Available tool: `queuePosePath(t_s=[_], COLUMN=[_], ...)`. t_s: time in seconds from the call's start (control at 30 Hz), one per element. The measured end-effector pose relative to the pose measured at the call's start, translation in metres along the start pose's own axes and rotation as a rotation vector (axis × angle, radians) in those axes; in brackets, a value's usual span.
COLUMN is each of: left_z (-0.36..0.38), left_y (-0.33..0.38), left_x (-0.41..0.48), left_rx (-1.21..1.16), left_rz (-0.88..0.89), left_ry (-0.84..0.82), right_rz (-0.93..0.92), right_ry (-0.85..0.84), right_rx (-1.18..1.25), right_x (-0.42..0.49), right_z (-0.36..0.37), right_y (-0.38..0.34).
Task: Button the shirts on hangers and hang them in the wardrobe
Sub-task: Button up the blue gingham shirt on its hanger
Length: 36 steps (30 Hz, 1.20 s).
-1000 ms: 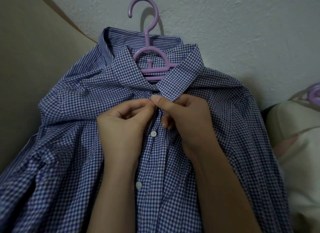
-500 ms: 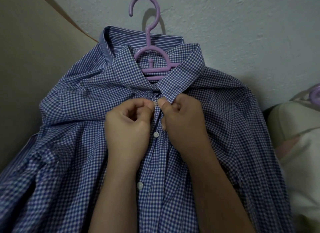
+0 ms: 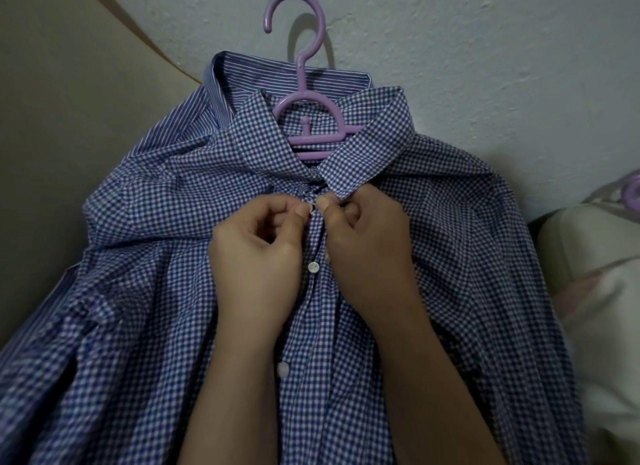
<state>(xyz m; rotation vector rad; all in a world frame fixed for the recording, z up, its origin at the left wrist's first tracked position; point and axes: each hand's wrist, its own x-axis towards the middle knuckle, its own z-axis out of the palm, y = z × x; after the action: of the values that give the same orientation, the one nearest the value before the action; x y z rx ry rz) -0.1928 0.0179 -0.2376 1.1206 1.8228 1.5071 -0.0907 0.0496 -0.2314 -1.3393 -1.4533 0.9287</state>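
Pale rough-plastered wall (image 3: 485, 66) behind, beige panel (image 3: 69, 118) at left. Versus 0.5 s back: both hands barely shifted, same pinch under the collar. Versus 1 s back: left fingers have curled in tighter.

Left thumb (image 3: 299, 212) and right thumb (image 3: 329, 210) tips nearly touch, with a sliver of small white top button (image 3: 312, 209) between them. Left hand (image 3: 256, 257) and right hand (image 3: 367, 243) both have their fingers curled, clamped on the placket edges of the blue-and-white gingham shirt (image 3: 467, 257). Can't tell if the button is through its hole.

Second white button (image 3: 313, 267) sits on the placket just below the thumbs, third white button (image 3: 284, 367) lower, beside the left wrist.

Shirt is on a lilac plastic hanger (image 3: 304, 118), hook against the wall, overlying a blue-striped shirt (image 3: 249, 73). Cream fabric (image 3: 595, 291) at right, and a second lilac hook (image 3: 632, 193) at the right edge.
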Motion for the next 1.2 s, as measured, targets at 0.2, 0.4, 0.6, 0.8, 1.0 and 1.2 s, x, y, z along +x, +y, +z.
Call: queuePosePath(t_s=[0.2,0.4,0.6,0.8,1.0,1.2], left_z=[-0.002,0.003,-0.01,-0.039,-0.05,-0.045], left_y=[-0.001,-0.004,0.005,0.007,-0.002,0.0], left_x=[0.004,0.003,-0.005,-0.024,-0.046,-0.06], left_rx=[-0.181,-0.287,-0.249,0.142,0.249,0.275], left_rz=[-0.113,-0.119,-0.003,0.01,0.097,0.243], left_ry=[-0.064,0.067,0.095,-0.194,-0.255,-0.091], right_rz=[0.008,0.095,0.065,0.128,0.146,0.123], right_ry=[0.011,0.063,0.128,0.001,-0.109,-0.167], right_rx=[0.064,0.314,0.303,0.206,0.191,0.265], right_x=[0.002,0.002,-0.004,-0.04,-0.058,-0.06], right_z=[-0.002,-0.002,-0.004,-0.023,-0.021,-0.025], right_y=[0.003,0.008,0.003,-0.009,0.001,0.0])
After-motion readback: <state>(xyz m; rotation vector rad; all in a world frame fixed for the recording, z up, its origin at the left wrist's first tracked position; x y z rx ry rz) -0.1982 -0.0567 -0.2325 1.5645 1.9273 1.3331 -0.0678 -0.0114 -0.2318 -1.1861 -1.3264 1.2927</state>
